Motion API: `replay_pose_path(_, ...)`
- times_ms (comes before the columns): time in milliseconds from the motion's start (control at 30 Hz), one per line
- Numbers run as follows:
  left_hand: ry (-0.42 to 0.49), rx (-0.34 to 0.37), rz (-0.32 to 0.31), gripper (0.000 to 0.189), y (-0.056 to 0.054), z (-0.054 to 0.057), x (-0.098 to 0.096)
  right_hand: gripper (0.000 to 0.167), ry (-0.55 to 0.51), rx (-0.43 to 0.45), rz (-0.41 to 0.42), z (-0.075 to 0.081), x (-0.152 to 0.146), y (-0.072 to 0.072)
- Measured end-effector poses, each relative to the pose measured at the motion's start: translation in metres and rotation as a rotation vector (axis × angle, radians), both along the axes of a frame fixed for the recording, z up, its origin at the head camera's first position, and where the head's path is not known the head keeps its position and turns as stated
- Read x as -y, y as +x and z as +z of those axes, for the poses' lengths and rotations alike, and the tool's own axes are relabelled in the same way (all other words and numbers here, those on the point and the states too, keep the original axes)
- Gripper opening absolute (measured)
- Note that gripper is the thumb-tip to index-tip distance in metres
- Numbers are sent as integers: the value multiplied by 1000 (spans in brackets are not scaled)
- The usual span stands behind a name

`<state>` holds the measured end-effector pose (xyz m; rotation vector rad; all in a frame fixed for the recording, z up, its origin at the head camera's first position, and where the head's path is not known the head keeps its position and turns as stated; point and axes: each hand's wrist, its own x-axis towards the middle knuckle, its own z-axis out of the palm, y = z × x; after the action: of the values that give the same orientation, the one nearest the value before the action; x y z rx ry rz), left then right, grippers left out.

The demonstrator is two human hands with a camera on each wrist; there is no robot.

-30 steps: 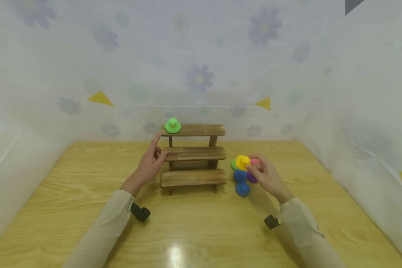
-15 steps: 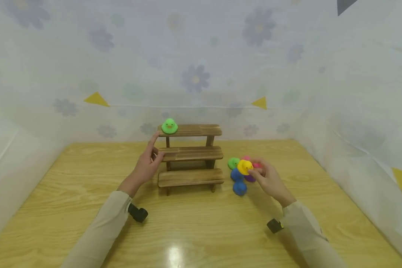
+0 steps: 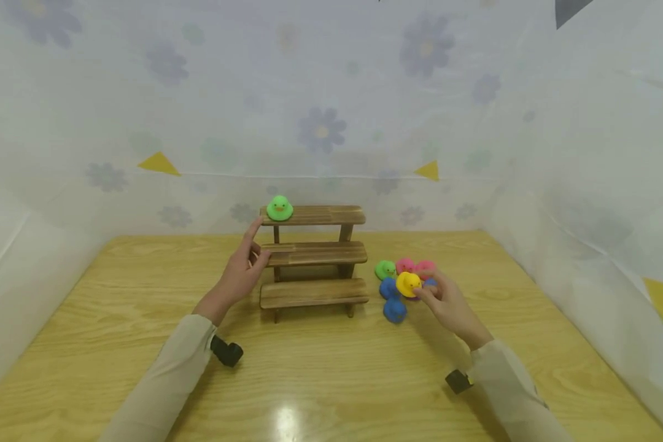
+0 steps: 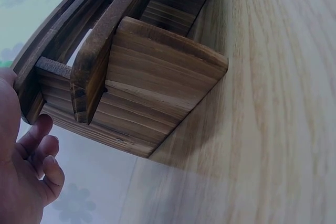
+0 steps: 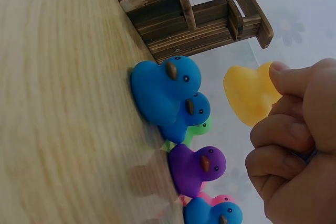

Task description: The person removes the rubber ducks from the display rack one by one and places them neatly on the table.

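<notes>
My right hand [image 3: 447, 302] pinches a yellow rubber duck [image 3: 408, 285] between thumb and fingers, and the right wrist view has this duck [image 5: 249, 93] raised off the table. Just below it sit several other ducks, among them a blue duck [image 3: 395, 310], a green duck [image 3: 385, 269], a pink duck [image 3: 405, 266] and a purple duck [image 5: 197, 170]. At the left end of a three-tier wooden stand [image 3: 314, 293], my left hand [image 3: 237, 279] touches the top and middle boards with extended index finger and thumb. A bright green duck [image 3: 279, 209] sits on the top board's left end.
The stand and ducks are on a wood-grain table [image 3: 331, 374]. Behind it hangs a pale flowered cloth [image 3: 320, 80], with further sheeting at both sides. Yellow pennants [image 3: 159, 164] hang on a string across the back.
My right hand has drawn the yellow duck slightly right and towards me, uncovering the green and pink ducks behind it. The left hand keeps its place at the stand; the view has shifted slightly.
</notes>
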<state>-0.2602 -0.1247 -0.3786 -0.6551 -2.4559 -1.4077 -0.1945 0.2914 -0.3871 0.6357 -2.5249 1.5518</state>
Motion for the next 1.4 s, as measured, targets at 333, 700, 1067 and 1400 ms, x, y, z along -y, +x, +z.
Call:
replay_pose_path(333, 4, 3, 5, 65, -1, -1, -1, 26, 58, -8, -57, -7, -8, 6)
replay_pose_path(700, 11, 8, -3, 65, 1, -1, 0, 28, 114, 69, -108, -9, -17, 18)
replay_pose_path(1067, 6, -2, -8, 66, 0, 0, -1, 32, 127, 165, -83, -14, -20, 21)
replay_pose_path(1400, -4, -12, -4, 65, -2, -1, 1, 34, 153, 218, -64, -18, -22, 18)
